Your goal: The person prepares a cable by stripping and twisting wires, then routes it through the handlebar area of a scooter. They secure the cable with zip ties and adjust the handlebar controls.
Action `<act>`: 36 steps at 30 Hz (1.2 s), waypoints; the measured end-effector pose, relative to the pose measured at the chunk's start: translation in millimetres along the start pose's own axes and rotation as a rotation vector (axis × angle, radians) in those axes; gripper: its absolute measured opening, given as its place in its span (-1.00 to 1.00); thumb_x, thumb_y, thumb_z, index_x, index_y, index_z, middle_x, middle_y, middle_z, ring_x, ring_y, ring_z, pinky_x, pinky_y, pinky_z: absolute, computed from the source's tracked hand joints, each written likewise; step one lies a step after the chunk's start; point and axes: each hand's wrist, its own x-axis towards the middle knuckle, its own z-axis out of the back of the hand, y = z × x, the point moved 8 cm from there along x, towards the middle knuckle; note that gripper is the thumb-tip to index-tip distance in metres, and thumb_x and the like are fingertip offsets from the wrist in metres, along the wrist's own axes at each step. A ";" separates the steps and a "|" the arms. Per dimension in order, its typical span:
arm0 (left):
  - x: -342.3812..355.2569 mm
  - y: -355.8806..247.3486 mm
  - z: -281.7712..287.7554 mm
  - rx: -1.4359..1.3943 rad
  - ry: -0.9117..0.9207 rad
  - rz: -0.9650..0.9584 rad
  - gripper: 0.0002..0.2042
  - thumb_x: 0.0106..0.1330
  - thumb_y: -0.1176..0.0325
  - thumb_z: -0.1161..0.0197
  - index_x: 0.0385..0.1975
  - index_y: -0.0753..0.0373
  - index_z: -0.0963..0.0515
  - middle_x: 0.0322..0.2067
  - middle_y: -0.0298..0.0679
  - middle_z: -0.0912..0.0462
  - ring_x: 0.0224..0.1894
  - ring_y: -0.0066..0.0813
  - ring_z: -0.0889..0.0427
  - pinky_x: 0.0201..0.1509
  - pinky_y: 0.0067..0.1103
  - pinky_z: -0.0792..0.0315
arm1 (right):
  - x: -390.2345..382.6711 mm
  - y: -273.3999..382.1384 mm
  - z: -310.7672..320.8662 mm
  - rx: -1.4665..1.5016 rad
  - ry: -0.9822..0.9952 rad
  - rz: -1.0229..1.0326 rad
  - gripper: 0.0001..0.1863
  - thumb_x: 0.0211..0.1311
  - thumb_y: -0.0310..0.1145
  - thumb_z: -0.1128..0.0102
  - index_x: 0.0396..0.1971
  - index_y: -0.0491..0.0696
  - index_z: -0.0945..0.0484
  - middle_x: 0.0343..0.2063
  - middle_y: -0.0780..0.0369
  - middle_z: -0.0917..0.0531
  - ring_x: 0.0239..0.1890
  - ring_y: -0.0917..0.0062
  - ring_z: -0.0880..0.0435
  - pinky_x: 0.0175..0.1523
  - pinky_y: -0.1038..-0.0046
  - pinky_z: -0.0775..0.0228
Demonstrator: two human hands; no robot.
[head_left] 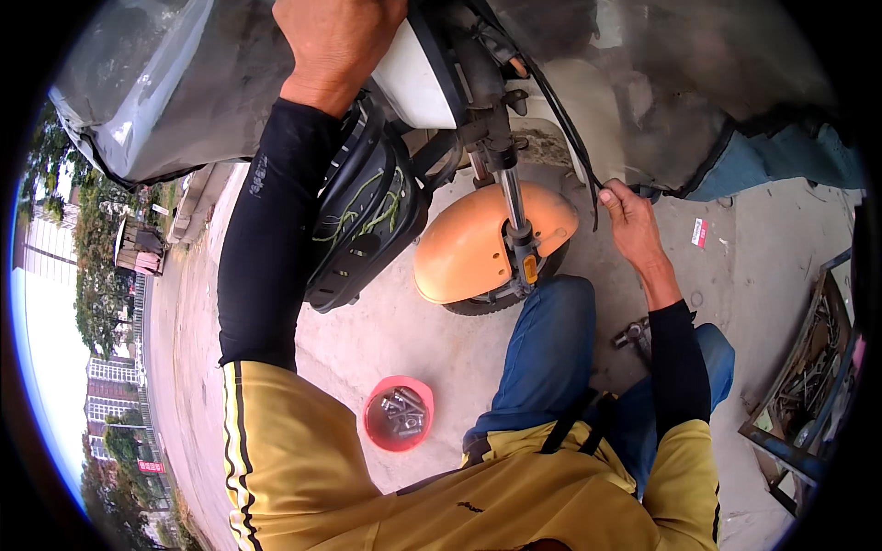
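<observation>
Beneath a sagging, semi-clear plastic sheet [220, 110], the head view shows the front of a two-wheeled vehicle, its slim black cable [561, 117] hanging beside the fork. Smooth and flexible, the cable bows gently; its long axis slants from the upper middle down to the right, the lower tip pointing toward the floor. The right hand [634, 225] pinches it near that end, thumb against curled fingers. The left hand [340, 41] is raised by the white panel [415, 78], its fingers cut off by the upper edge, so I cannot tell whether it grips anything. Left of the cable stands the fork [513, 197], with shiny metal tubing, over a rounded, matte orange mudguard [455, 248]; a black slatted basket [342, 275], tangled with green string [381, 216], sits between mudguard and left forearm. One jeans-clad knee [560, 308] comes close against the wheel, below the cable. Farther down, a round pink bowl [397, 445] holds metal pieces on the pale floor [340, 344]. Near the right forearm lies a metal tool [630, 334]; a blue-edged tray [781, 450] of loose hardware stands at far right.
</observation>
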 end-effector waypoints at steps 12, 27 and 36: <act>-6.9 11.6 -2.1 0.029 0.016 0.049 -0.70 0.19 0.32 -0.44 -0.09 0.12 -0.60 -0.06 -0.28 -0.63 0.01 -0.21 -0.63 -0.13 -0.35 -0.55 | -3.8 24.9 50.1 -0.413 -0.119 0.252 -0.88 0.49 -0.36 -0.20 -0.21 -0.09 -0.60 -0.35 -0.05 -0.70 -0.25 -0.10 -0.68 -0.24 0.01 -0.45; -16.4 16.3 -8.7 0.063 -0.068 0.061 -0.87 0.19 0.32 -0.39 -0.31 0.04 -0.58 -0.33 -0.48 -0.56 -0.21 -0.43 -0.61 -0.27 -0.45 -0.48 | 3.8 -1.2 -26.9 0.217 0.255 -0.038 -0.64 0.63 -0.19 -0.10 -0.31 -0.18 -0.55 -0.58 0.28 -0.47 -0.44 0.61 -0.34 -0.29 0.43 -0.30; -16.0 13.7 -4.6 0.057 -0.058 0.056 -0.81 0.19 0.28 -0.44 -0.24 0.04 -0.61 -0.28 -0.45 -0.57 -0.15 -0.43 -0.61 -0.23 -0.46 -0.47 | -10.1 39.0 -18.6 0.430 -0.100 0.003 -0.67 0.66 -0.25 -0.05 0.16 -0.11 -0.63 -0.47 0.35 -0.53 -0.39 0.67 -0.44 -0.21 0.54 -0.36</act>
